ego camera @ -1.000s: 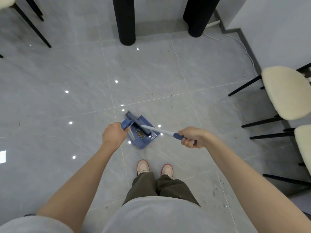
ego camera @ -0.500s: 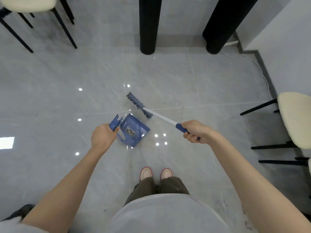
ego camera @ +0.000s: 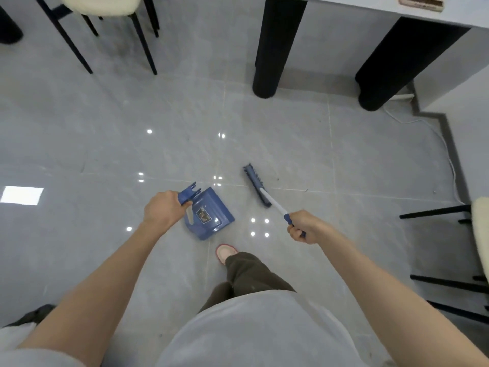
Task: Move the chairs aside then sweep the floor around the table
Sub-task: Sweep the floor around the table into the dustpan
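Now left hand [ego camera: 162, 211] grips blue dustpan [ego camera: 209, 213] handle; right hand [ego camera: 301, 227] closed on broom [ego camera: 258, 186] grip. Both light, rigid plastic; hold by handles.

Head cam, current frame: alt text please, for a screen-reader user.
Looking down, a person's right hand holds a blue broom on grey floor tiles while the left hand holds a blue dustpan beside it. Black table legs and cream-seated chairs stand around.

No readable text.
The dustpan [ego camera: 211, 215] carries a small dark label [ego camera: 203, 214], but its print is too blurred and small to make out.
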Demonstrator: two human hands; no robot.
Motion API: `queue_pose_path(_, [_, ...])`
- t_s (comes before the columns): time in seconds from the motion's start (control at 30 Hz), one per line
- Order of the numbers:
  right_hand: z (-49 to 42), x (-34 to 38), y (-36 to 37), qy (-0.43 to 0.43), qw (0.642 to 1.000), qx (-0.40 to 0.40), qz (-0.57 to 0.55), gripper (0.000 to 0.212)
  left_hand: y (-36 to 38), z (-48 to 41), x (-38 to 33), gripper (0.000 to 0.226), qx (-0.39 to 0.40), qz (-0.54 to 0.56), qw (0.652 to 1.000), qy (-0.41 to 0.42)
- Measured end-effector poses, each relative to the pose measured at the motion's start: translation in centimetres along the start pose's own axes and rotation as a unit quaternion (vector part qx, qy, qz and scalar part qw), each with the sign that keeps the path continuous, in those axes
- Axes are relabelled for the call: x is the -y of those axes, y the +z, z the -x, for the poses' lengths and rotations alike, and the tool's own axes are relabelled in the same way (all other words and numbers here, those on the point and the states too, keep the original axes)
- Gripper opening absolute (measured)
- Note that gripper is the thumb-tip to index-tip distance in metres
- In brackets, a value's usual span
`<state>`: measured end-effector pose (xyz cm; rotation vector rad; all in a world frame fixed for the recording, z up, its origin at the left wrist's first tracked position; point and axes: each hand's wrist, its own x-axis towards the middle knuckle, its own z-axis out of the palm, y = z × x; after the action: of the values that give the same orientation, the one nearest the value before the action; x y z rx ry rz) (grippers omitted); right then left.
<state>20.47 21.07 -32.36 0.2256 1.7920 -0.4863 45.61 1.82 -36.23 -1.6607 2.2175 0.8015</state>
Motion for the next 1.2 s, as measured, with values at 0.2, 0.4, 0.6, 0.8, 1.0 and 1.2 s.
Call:
queue_pose_path(0.2, [0.7,0.4,1.3,0.049,0.996,0.074,0.002,0.018,0.1,-2.5,-0.7,0.034,0.012,-0.004,1.000,-0.011])
queue_pose_path(0.4, [2.2,4.4,-0.7,0.039,0.995,0.087,-0.013,0.024,-1.1,-4.3,-2.2,0.033,0.018,-0.016,1.000,-0.006])
queue_pose_path(0.6, [3.0,9.0,-1.0,-0.038,0.995,0.093,0.009,0.017,-1.8,-5.7,-3.3,0.028,-0.001,0.020,1.000,-0.006])
queue_pose_path(0.8, [0.7,14.5,0.2,-0.111,0.990,0.049,0.073,0.023,-3.6,-6.8,-1.2,0.034,-0.033,0.053,0.997,-0.052])
queue_pose_path(1.0, [-2.2,18.9,3.7,-0.088,0.991,0.016,0.100,0.032,-5.6,-7.9,2.1,0.032,-0.045,0.046,0.994,-0.088])
queue_pose_path(1.2, [-4.0,18.1,8.4,-0.036,0.993,0.024,0.113,0.034,-7.3,-10.4,4.6,0.029,-0.053,0.029,0.995,-0.083])
